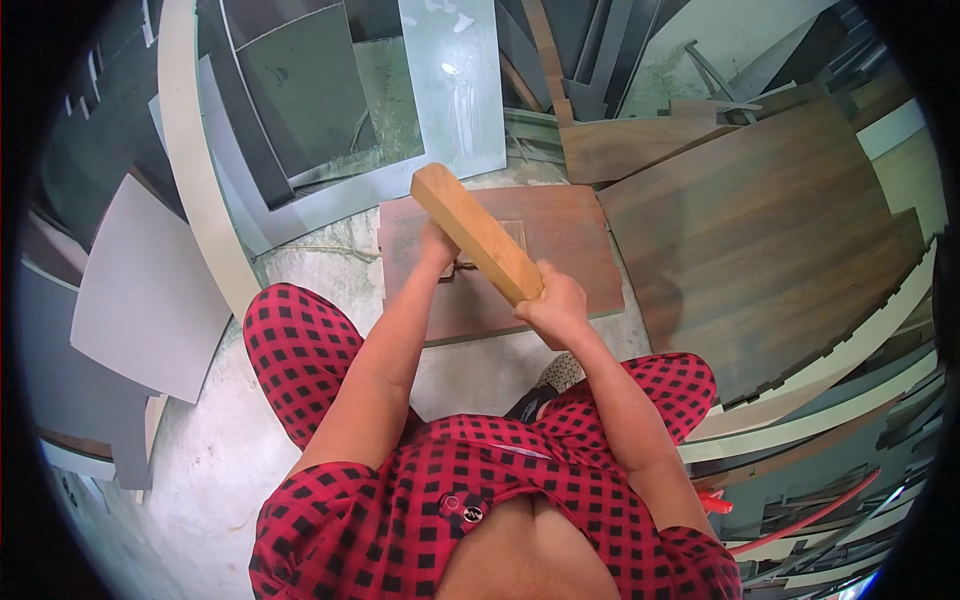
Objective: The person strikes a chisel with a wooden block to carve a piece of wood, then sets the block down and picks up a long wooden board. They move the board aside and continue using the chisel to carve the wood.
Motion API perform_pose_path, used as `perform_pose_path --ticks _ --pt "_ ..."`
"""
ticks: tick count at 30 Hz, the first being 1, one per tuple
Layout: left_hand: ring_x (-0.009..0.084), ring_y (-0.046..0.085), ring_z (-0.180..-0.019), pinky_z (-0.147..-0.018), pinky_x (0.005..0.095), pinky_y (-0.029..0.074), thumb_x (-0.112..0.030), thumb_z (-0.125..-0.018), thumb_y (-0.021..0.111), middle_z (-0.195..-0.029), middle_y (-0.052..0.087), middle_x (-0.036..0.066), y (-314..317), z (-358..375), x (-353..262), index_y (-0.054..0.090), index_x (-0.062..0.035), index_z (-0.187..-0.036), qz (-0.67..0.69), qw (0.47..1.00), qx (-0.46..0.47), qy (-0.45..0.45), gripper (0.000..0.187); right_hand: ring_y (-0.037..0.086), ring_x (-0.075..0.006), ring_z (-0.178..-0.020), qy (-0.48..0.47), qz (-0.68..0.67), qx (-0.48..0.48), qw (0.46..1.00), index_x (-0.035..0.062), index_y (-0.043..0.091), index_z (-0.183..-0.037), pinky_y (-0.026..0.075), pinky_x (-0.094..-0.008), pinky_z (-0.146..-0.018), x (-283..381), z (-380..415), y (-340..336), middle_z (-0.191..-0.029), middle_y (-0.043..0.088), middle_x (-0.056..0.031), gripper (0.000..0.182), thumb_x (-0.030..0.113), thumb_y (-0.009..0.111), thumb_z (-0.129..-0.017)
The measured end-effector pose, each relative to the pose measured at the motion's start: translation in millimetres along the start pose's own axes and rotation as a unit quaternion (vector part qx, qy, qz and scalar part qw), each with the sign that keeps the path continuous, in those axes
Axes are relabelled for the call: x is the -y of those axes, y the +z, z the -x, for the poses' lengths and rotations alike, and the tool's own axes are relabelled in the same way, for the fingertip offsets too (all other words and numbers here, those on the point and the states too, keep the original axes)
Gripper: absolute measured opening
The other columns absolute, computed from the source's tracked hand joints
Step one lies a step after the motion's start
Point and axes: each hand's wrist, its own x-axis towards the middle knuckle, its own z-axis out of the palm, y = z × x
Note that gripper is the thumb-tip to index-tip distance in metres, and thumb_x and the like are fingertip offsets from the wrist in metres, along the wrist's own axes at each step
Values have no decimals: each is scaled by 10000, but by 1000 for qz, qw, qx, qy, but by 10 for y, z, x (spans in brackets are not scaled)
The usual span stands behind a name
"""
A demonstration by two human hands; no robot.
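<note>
Your right grip [556, 306] wraps the lower end of a squared wooden block [472, 230], upper centre of the frame. Your left grip [437, 246], partly hidden behind it, you cannot tell; below lies a reddish-brown board [580, 240].

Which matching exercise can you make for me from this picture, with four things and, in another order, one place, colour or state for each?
Column one:
1. wooden block
2. reddish-brown board
3. person's clothing
4. pale panel

Column two:
A. lying below the left hand
B. at the left side of the picture
C. gripped by the right hand
D. red with black squares

Right pairs: 1-C, 2-A, 3-D, 4-B
</note>
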Motion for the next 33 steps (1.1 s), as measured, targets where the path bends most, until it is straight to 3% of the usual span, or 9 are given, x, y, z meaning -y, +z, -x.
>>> perform_pose_path --ticks 2,4,6,13,19,22,24,30,33 --pt "279 663 -853 -690 386 496 -112 -680 689 -890 677 180 46 -7 81 655 -11 -883 -94 993 -14 71 229 609 -393 -827 -32 -65 -29 997 49 503 -988 470 -450 -724 -1 36 -5 -824 637 -197 513 252 724 -572" --pt "284 665 -837 -702 376 501 -114 -697 692 -890 678 176 27 6 80 654 -12 -887 86 996 12 -29 219 611 -391 -825 -60 -132 -55 988 47 496 -987 469 -451 -723 31 58 -7 -825 637 -197 514 246 723 -570" --pt "282 666 -835 -709 372 502 -124 -701 699 -891 679 176 15 22 84 656 -13 -886 124 989 32 -78 220 612 -389 -832 -75 -210 -99 970 48 494 -992 469 -443 -735 79 56 -33 -842 639 -200 522 243 722 -566" --pt "234 660 -801 -710 347 502 -147 -684 741 -863 682 133 7 13 74 656 -29 -893 169 982 27 -81 255 616 -383 -831 -3 -19 -26 999 55 497 -992 471 -442 -728 -48 -23 50 -845 643 -189 517 241 733 -571" --pt "226 656 -803 -707 342 501 -129 -662 748 -877 685 111 54 -10 156 650 -27 -907 167 979 37 -111 283 616 -389 -811 -76 -236 -108 963 47 504 -998 471 -444 -733 33 22 -25 -827 640 -193 521 234 732 -568" --pt "229 651 -799 -707 349 499 -111 -646 738 -878 681 109 57 -25 173 643 -32 -904 177 978 47 -100 286 615 -386 -798 -57 -173 -119 976 52 508 -963 471 -438 -718 -30 -31 34 -815 638 -184 488 233 733 -570" --pt "232 647 -780 -700 353 498 -105 -637 738 -856 677 105 28 -5 89 638 -30 -890 203 972 44 -108 283 612 -387 -787 3 14 -50 999 52 497 -919 470 -431 -694 -71 -75 112 -810 633 -183 458 236 732 -573" --pt "229 650 -745 -684 349 499 -99 -626 742 -804 676 104 69 -14 191 638 -18 -843 182 976 24 -116 255 610 -393 -809 -50 -184 -105 976 54 510 -935 466 -448 -716 -72 -62 36 -822 637 -194 468 242 733 -569" --pt "218 649 -735 -675 351 496 -97 -623 745 -794 673 110 86 -33 210 636 -18 -822 179 978 33 -106 240 613 -385 -808 -53 -176 -106 977 57 515 -932 467 -443 -717 -10 -49 7 -818 637 -192 466 243 736 -567"
